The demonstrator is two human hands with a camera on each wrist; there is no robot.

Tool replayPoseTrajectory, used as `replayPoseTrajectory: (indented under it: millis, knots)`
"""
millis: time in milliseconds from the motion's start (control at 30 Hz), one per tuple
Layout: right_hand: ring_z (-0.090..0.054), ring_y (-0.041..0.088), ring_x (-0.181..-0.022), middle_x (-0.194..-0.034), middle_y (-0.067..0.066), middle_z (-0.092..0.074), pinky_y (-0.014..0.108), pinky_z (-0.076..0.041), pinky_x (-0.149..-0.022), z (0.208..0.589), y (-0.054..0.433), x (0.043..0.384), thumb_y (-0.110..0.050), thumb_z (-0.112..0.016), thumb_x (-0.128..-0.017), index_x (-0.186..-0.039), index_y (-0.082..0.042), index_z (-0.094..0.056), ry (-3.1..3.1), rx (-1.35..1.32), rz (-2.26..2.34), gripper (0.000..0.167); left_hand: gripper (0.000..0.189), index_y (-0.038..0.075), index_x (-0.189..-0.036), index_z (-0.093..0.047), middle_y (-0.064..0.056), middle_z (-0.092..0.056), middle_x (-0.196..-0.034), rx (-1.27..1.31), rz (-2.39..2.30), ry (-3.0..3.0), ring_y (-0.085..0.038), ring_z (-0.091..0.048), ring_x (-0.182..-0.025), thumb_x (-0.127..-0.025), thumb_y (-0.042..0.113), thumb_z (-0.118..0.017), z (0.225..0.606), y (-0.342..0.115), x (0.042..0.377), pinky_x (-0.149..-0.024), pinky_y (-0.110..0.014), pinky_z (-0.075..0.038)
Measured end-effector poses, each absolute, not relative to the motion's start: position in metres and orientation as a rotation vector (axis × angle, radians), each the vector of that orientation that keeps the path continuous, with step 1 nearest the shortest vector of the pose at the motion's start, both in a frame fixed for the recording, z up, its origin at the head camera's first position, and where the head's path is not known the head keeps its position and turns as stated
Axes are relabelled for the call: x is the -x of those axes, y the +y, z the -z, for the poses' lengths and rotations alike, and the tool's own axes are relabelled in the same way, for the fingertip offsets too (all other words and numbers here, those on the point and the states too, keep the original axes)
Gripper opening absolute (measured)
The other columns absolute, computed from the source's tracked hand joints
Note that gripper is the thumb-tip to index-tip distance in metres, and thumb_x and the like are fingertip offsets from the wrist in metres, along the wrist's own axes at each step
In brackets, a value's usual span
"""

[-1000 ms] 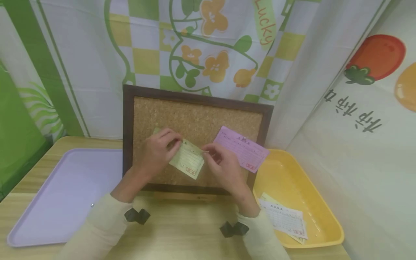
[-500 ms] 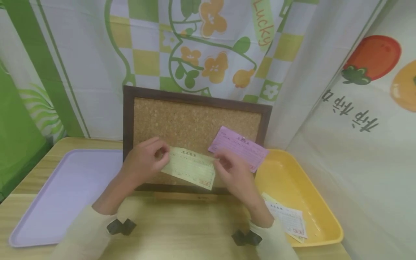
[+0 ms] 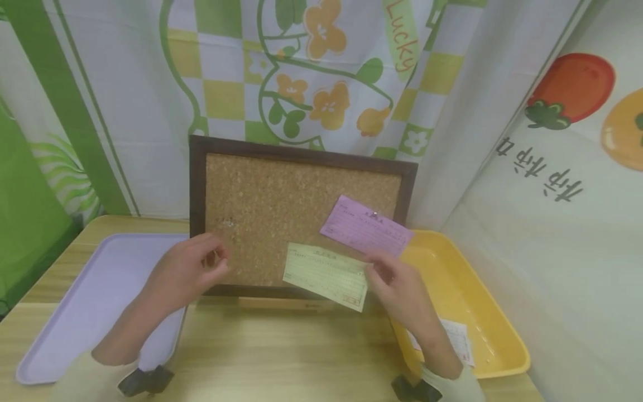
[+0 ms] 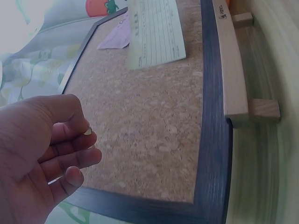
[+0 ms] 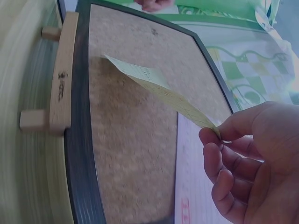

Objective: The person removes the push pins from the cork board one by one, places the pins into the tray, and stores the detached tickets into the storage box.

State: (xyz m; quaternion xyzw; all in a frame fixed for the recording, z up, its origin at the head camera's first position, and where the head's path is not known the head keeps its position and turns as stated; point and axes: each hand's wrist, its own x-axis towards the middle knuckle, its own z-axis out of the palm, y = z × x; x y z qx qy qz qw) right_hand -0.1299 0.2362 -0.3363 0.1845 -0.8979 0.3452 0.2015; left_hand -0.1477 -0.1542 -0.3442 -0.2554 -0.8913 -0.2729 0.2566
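Note:
A brown-framed cork board (image 3: 273, 195) leans upright on the table. My right hand (image 3: 408, 296) pinches the right edge of a pale yellow-green printed paper slip (image 3: 325, 276), whose free end stands off the board's lower right. My left hand (image 3: 183, 273) is apart from the slip, near the board's lower left. In the left wrist view a small shiny metal thing, seemingly a thumbtack (image 4: 88, 131), sits between its thumb and curled fingers. A purple slip (image 3: 364, 226) hangs slanted on the board's right side, with a small pin (image 3: 374, 213) at its top edge.
To the left lies a lilac tray (image 3: 100, 290), partly under the left forearm. A yellow tray (image 3: 482, 312) stands at right, holding a white slip (image 3: 458, 338) half hidden by the right arm. Small marks (image 3: 227, 222) show on the cork at left. Patterned curtains hang behind.
The left hand has let go of the yellow-green slip and drawn back left and down. My right hand has carried the slip right and lower, off the board's middle.

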Motion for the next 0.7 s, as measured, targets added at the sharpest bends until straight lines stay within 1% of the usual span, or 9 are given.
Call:
replayPoseTrajectory:
  millis: [67,167,300,500,633,700]
  knots:
    - [-0.061,0.01,-0.071,-0.081,-0.008,-0.067,0.028,-0.054,-0.061,0.336,0.242,0.127,-0.008,-0.07,-0.097,-0.107,-0.011,-0.075,-2.506,-0.497,-0.972,0.012,0.016,0.019,-0.083,-0.066,0.014,-0.056,-0.076,0.684,0.74,-2.422,-0.008,-0.053,-0.068,-0.08,0.003,-0.071,0.346,-0.159,0.145,-0.057,-0.028,-0.047]
    - [-0.064,0.011,-0.072,-0.083,-0.006,-0.069,0.027,-0.056,-0.06,0.336,0.251,0.122,-0.008,-0.07,-0.097,-0.11,-0.009,-0.074,-2.504,-0.476,-0.99,0.013,0.017,0.019,-0.082,-0.067,0.016,-0.055,-0.075,0.682,0.724,-2.41,-0.007,-0.052,-0.067,-0.078,0.003,-0.073,0.35,-0.166,0.142,-0.058,-0.027,-0.048]
    - [-0.066,0.012,-0.074,-0.087,-0.003,-0.07,0.028,-0.057,-0.063,0.337,0.262,0.116,-0.009,-0.069,-0.098,-0.111,-0.01,-0.074,-2.524,-0.417,-0.999,0.014,0.018,0.018,-0.082,-0.07,0.017,-0.055,-0.075,0.673,0.72,-2.39,-0.006,-0.053,-0.067,-0.077,0.002,-0.076,0.355,-0.176,0.139,-0.057,-0.026,-0.048]
    - [-0.068,0.013,-0.074,-0.085,-0.005,-0.07,0.028,-0.057,-0.065,0.34,0.284,0.105,-0.01,-0.069,-0.099,-0.111,-0.012,-0.073,-2.553,-0.308,-0.943,0.013,0.021,0.019,-0.082,-0.071,0.019,-0.057,-0.077,0.653,0.711,-2.375,-0.004,-0.054,-0.068,-0.075,0.0,-0.078,0.361,-0.19,0.135,-0.056,-0.026,-0.048]
    - [-0.068,0.013,-0.074,-0.086,-0.004,-0.071,0.028,-0.056,-0.064,0.341,0.298,0.1,-0.012,-0.069,-0.1,-0.112,-0.014,-0.073,-2.563,-0.248,-0.924,0.013,0.025,0.02,-0.083,-0.071,0.019,-0.06,-0.078,0.659,0.699,-2.359,-0.003,-0.054,-0.066,-0.073,-0.001,-0.079,0.366,-0.201,0.133,-0.054,-0.025,-0.046]
    - [-0.068,0.012,-0.074,-0.088,-0.003,-0.072,0.028,-0.055,-0.064,0.342,0.305,0.099,-0.013,-0.069,-0.1,-0.113,-0.014,-0.073,-2.57,-0.225,-0.904,0.014,0.025,0.02,-0.083,-0.071,0.019,-0.061,-0.078,0.654,0.693,-2.35,-0.002,-0.054,-0.066,-0.073,-0.001,-0.08,0.369,-0.206,0.133,-0.054,-0.021,-0.045]
